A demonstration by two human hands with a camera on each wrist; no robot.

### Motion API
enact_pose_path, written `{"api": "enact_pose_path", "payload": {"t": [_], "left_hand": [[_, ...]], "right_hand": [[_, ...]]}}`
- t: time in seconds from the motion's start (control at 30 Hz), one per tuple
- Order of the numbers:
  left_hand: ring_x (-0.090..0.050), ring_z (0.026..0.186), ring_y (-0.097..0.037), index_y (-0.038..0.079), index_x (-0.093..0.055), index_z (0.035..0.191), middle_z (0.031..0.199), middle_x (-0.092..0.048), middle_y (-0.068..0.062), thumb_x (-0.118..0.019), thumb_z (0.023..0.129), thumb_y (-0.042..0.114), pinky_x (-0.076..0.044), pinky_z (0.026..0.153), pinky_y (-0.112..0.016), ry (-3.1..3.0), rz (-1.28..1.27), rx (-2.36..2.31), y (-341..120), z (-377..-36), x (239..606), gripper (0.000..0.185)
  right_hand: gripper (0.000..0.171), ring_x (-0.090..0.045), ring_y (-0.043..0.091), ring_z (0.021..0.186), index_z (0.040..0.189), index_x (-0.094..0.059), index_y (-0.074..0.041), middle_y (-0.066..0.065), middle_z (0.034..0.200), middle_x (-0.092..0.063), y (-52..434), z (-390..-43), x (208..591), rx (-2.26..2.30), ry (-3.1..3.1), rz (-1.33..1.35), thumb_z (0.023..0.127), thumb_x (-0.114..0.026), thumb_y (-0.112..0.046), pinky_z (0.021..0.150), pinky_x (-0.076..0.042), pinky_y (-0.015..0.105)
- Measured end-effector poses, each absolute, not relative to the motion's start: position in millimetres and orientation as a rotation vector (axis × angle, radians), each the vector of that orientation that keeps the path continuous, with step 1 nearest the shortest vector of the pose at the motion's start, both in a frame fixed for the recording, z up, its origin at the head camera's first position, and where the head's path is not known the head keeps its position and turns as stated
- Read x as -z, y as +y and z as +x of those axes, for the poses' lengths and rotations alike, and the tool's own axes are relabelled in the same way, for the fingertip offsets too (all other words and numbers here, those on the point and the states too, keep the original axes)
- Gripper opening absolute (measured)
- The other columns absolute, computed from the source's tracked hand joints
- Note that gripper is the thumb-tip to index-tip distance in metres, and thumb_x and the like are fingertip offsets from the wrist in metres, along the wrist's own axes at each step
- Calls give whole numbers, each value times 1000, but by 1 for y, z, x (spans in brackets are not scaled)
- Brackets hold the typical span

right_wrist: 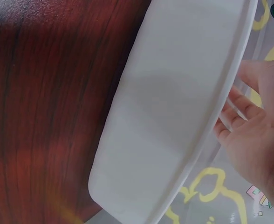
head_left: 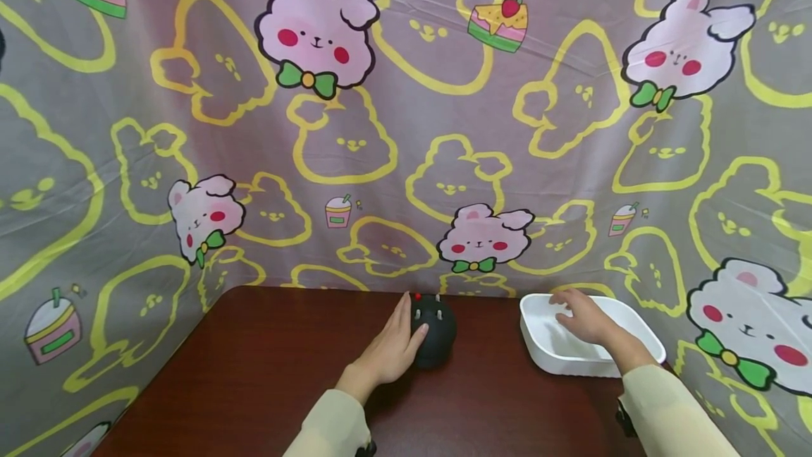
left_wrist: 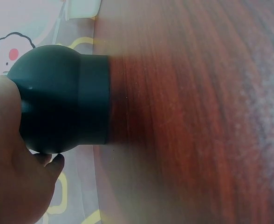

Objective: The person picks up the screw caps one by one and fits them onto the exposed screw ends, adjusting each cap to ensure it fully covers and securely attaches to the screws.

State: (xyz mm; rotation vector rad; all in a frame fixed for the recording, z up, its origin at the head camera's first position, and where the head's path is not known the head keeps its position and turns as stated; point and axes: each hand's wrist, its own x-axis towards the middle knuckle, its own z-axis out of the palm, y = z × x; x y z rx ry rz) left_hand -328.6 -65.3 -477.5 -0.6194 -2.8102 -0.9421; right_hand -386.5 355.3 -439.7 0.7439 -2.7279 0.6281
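L hand [head_left: 390, 348] flat vs black bulb-shaped gadget [head_left: 434, 330], fingers straight; R hand [head_left: 580, 316] over white tray [head_left: 634, 326], fingers relaxed.

- Table [head_left: 254, 372]: dark reddish wood grain, smooth, with a soft sheen.
- Black rounded object [head_left: 434, 333]: matt, smooth, rubbery or plastic-looking; darker smooth band [left_wrist: 95, 100] around its base.
- White tray [head_left: 571, 362]: plastic, smooth, faintly glossy on wall and rim.
- Backdrop cloth [head_left: 406, 125]: thin printed fabric, matt, lightly creased.
- Sleeves [head_left: 666, 407]: pale cloth, matt and soft-looking.
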Motion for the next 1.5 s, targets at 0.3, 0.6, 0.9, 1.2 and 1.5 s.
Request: {"api": "enact_pose_path", "payload": {"t": [0.3, 0.6, 0.9, 1.2, 1.5], "left_hand": [[-13, 157, -26, 5, -1, 165, 172, -2, -11, -31, 108, 59, -25, 122, -49, -2809, -616, 934, -65, -330, 478, 84], [-15, 156, -29, 3, -2, 164, 172, -5, -14, -32, 108, 57, -26, 121, -51, -2795, -627, 931, -64, -331, 477, 84], [-14, 157, -27, 5, -2, 165, 172, -5, -12, -32, 107, 61, -25, 122, -48, -2824, -608, 923, -65, -331, 477, 85], [-13, 157, -26, 6, -2, 165, 172, -4, -11, -31, 107, 60, -25, 122, -47, -2826, -607, 917, -65, -330, 475, 85], [-15, 156, -27, 6, -2, 165, 172, -5, -12, -32, 106, 61, -26, 122, -49, -2826, -596, 942, -65, -329, 477, 86]], "right_hand": [[36, -63, 45, 91, 106, -67, 12, 25, 102, -64, 363, -395, 450, -611, -2745, 750, 70, -61, 15, 81, -53, 55], [33, -64, 49, 93, 105, -65, 17, 29, 101, -67, 371, -394, 456, -625, -2793, 715, 73, -61, 16, 83, -52, 60], [36, -65, 45, 93, 107, -65, 15, 26, 102, -68, 379, -398, 471, -550, -2837, 670, 71, -61, 15, 85, -53, 56], [35, -65, 42, 93, 104, -66, 12, 22, 98, -69, 380, -399, 474, -563, -2833, 680, 70, -60, 14, 86, -52, 55], [27, -63, 36, 88, 100, -68, 8, 21, 95, -67, 377, -402, 477, -558, -2886, 571, 74, -61, 10, 80, -52, 54]]}}
